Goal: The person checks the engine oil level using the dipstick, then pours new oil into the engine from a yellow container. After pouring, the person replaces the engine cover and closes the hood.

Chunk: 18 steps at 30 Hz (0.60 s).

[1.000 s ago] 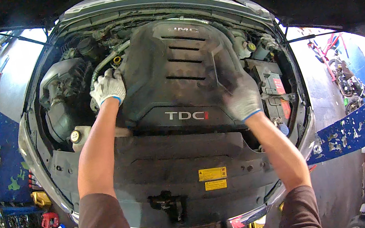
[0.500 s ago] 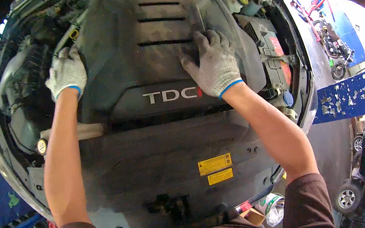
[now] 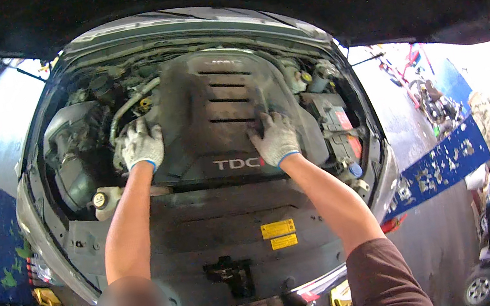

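Under the raised bonnet, lying over the middle of the engine bay: large dark grey ribbed plastic engine cover (image 3: 223,121). Pressing flat on its lower right part, fingers spread and gripping nothing: gloved right hand (image 3: 275,138); curling over its left edge near a pale metal pipe (image 3: 128,105): gloved left hand (image 3: 142,145).
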### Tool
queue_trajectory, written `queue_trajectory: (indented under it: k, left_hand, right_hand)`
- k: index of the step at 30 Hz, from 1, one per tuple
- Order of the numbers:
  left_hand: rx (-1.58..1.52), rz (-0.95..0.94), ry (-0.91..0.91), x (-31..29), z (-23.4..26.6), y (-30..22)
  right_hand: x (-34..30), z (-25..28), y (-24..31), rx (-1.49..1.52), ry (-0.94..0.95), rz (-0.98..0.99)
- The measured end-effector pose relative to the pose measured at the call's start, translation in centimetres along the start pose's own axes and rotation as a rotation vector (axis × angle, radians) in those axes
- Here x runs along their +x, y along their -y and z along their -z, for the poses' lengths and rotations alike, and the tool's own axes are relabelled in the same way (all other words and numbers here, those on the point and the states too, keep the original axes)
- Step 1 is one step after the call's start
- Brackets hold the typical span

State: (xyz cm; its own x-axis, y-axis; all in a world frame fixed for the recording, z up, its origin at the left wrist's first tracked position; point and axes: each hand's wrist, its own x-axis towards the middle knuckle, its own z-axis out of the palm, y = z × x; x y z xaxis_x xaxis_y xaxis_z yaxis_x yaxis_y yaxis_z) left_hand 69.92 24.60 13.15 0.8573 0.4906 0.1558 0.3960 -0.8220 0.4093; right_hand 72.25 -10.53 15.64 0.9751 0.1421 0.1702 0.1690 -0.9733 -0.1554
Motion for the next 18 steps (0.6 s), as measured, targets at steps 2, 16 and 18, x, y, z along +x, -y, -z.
queue_trajectory:
  k: [2,16,18]
  left_hand:
    - [-0.034,0.000,0.087,0.3,0.6,0.1]
    - [-0.268,-0.359,0.106,-4.6,3.5,6.2]
    - [-0.291,-0.394,0.111,-4.2,3.7,6.5]
  right_hand:
    - [0.7,-0.3,-0.3,-0.087,0.046,0.006]
    - [33.5,8.3,15.6,-0.045,-0.004,0.549]
    - [39.2,6.3,17.8,-0.157,-0.097,0.671]
